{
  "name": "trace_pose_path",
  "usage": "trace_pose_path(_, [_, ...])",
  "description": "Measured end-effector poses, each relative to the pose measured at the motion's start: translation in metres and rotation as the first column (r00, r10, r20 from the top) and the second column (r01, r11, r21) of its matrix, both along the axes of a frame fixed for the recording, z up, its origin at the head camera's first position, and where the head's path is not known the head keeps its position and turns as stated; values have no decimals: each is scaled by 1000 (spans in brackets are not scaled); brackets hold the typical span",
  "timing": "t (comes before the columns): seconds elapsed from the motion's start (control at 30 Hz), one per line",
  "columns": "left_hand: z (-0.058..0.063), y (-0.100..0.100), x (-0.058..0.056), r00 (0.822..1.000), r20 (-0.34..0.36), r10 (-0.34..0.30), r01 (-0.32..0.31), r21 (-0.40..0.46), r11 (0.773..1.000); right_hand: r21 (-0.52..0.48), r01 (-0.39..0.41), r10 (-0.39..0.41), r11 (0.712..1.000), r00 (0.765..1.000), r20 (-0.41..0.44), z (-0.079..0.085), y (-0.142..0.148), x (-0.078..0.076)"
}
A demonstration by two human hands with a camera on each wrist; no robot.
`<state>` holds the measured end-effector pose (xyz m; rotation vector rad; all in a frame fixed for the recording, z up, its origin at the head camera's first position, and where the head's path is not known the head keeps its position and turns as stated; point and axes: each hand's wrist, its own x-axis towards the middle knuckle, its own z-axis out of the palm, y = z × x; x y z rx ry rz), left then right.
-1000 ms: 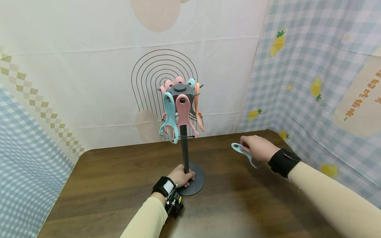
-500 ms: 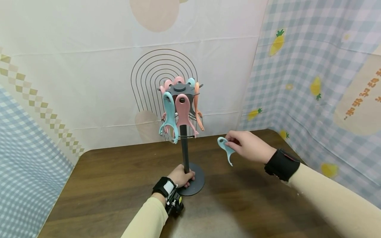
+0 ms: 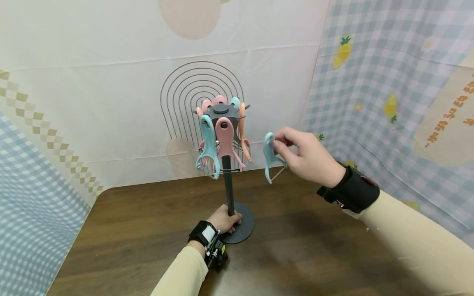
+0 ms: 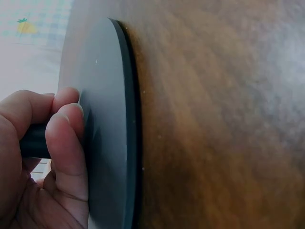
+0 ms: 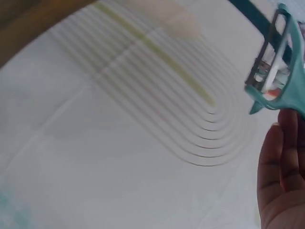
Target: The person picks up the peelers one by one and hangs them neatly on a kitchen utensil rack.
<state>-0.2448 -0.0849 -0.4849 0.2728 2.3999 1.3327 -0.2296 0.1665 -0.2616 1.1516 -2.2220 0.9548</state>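
Note:
A dark grey rotating stand (image 3: 228, 187) stands upright on the table, with several peelers hung round its top: a light blue peeler (image 3: 209, 139) and a pink peeler (image 3: 225, 139) in front, an orange peeler (image 3: 242, 127) at the right. My left hand (image 3: 222, 220) grips the pole low down, just above the round base (image 4: 107, 124); its curled fingers show in the left wrist view. Raised to the right of the stand, my right hand (image 3: 309, 158) pinches another light blue peeler (image 3: 268, 152) by its handle end, blade downward. That peeler's metal blade (image 5: 263, 62) shows in the right wrist view.
The brown wooden table (image 3: 148, 222) ends at a white patterned cloth (image 3: 111, 102) behind the stand. A blue checked cloth (image 3: 374, 74) with pineapples hangs at the right, and another checked cloth (image 3: 33, 205) at the left.
My right hand has lifted the light blue peeler from low over the table, up and leftward toward the stand's top, turning it upright. The left hand stays on the pole.

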Motion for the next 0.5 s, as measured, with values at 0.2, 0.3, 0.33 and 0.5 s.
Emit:
trace_pose_path(0.2, [-6,-1,-3,1000,2,5,-5,9,1000,-80,-47,48,996,999,7,22,-21,3])
trace_pose_path(0.3, [-5,-1,-3,1000,13,10,-10,6,1000,-95,-69,71,993,997,17,28,-29,5])
trace_pose_path(0.33, [-5,-1,-3,1000,14,11,-11,4,1000,-100,-75,78,992,997,20,30,-31,5])
trace_pose_path(0.5, [-6,0,-3,1000,10,13,-13,0,1000,-115,-71,73,991,997,15,34,-38,4])
